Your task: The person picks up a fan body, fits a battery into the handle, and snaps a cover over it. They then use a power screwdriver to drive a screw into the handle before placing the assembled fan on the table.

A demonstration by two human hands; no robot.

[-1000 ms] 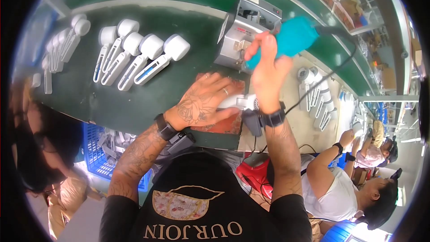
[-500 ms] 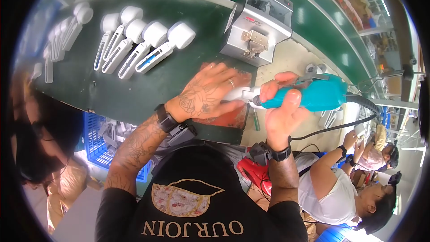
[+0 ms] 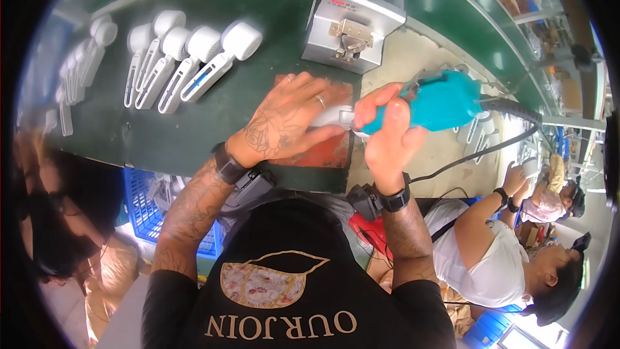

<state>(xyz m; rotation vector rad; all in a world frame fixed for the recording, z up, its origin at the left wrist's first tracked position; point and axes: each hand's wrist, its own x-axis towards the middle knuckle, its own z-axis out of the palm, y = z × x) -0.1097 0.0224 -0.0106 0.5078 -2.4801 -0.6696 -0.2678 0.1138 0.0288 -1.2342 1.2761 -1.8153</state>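
Observation:
My left hand (image 3: 284,119) lies palm down over a white handheld shower head (image 3: 333,116), its fingers curled round the body and covering much of it. Beneath that hand is a reddish-brown mat (image 3: 320,154) on the dark green bench. My right hand (image 3: 391,132) grips a teal electric screwdriver (image 3: 447,100) with a black cable (image 3: 475,154). The tool points left, and its front end meets the right end of the white piece; fingers hide the exact tip. Beyond my left hand, several white shower heads (image 3: 194,68) lie in a slanted row.
A silver box-shaped machine (image 3: 349,10) stands on the far side of the bench. More white shower heads (image 3: 90,55) lie at far left. A blue basket (image 3: 143,210) holds pale parts below the bench edge. A co-worker in white (image 3: 478,252) sits to the right.
Bench and machine have shifted up and left in the picture as the view moved. The screwdriver's rear end tilts farther away from me. Both hands keep their holds.

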